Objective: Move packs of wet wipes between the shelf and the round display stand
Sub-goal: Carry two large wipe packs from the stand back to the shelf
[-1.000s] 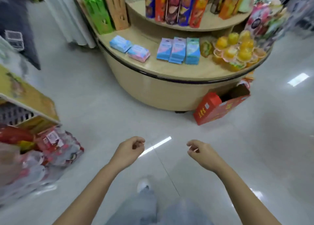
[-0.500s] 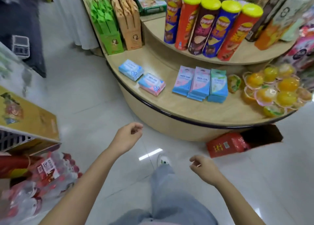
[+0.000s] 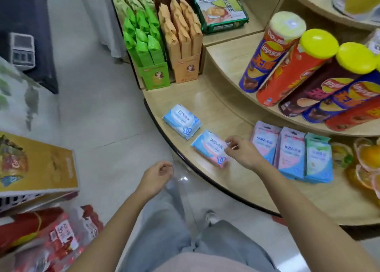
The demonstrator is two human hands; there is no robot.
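Pink-blue wipes pack (image 3: 209, 148) lies on the stand (image 3: 205, 105), by its rim. Our right grip (image 3: 244, 152) hovers over it, half-curled, empty. Left grip (image 3: 156, 175) hangs loose and empty, off the rim. Risk: a glancing pinch cd shove the pack off.

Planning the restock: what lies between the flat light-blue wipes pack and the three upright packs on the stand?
Head view: one flat blue-and-pink wet-wipes pack, the right hand at its right edge.

The round display stand (image 3: 209, 107) is faced in pale wood-look laminate. Glossy plastic film is seen on the wet-wipe packs (image 3: 182, 121). The floor tiles (image 3: 98, 111) are polished.
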